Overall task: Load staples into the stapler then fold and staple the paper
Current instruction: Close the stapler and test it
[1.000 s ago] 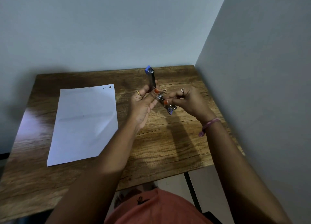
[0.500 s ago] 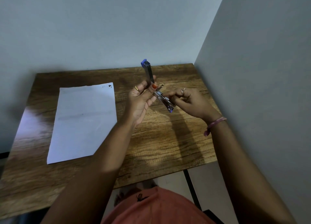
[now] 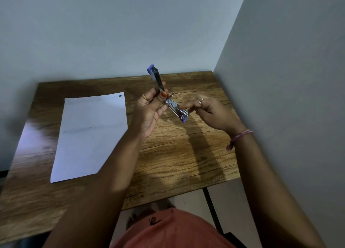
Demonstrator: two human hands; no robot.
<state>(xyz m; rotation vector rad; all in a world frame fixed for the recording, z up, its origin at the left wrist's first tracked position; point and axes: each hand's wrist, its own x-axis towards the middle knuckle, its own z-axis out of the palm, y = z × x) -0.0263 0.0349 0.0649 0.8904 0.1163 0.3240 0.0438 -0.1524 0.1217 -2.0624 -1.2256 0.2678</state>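
On the left of the table point(image 3: 177, 154) the paper point(image 3: 89, 135) lies flat and unfolded, one sheet with a few dark specks near its far right corner, untouched by either hand; so the folding and stapling both appear to be left to do. To its right, above the middle of the table, the left hand point(image 3: 149, 109) holds the stapler point(image 3: 169, 100) at its hinge, thumb and fingers curled round it, palm turned toward the camera. The stapler is swung wide open: its blue-tipped top arm stands nearly upright above the fingers, while the metal magazine channel slants down and to the right, clear of the table. The right hand point(image 3: 211, 113) comes in from the right with its forefinger stretched onto the near end of that channel, the other fingers curled in; whether it pinches a strip of staples I cannot tell. The channel is the only holder here, and its shine could be bare metal or a seated strip, too small to decide. By my reading the loading step is in hand and not finished, since the arm is not yet closed down.
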